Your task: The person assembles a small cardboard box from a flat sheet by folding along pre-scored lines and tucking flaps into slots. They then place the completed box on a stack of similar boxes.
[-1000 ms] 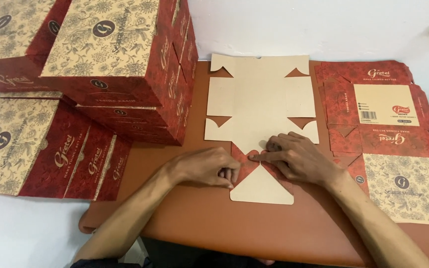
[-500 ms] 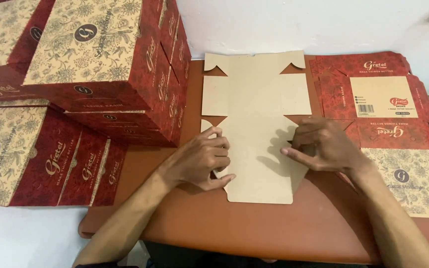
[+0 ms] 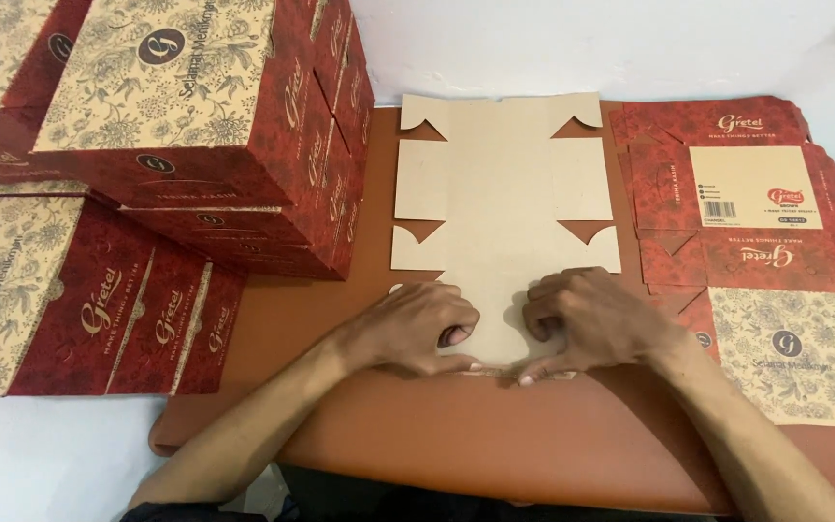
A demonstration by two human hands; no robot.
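A flat, unfolded cardboard box blank [image 3: 504,193] lies plain brown side up on the reddish-brown table [image 3: 495,445]. My left hand [image 3: 417,329] and my right hand [image 3: 591,324] sit side by side on its near end. The fingers of both are curled down and the thumbs press along the near edge of the blank, almost touching each other. The near flap is hidden under my hands.
Several assembled red and tan patterned boxes [image 3: 195,126] are stacked at the left, with more of them [image 3: 79,290] lower left. A pile of flat printed box blanks [image 3: 756,232] lies at the right. A white wall runs along the back.
Both hands have moved from the side flaps toward me and come together on the blank's near edge. The near flap now lies pressed under them.
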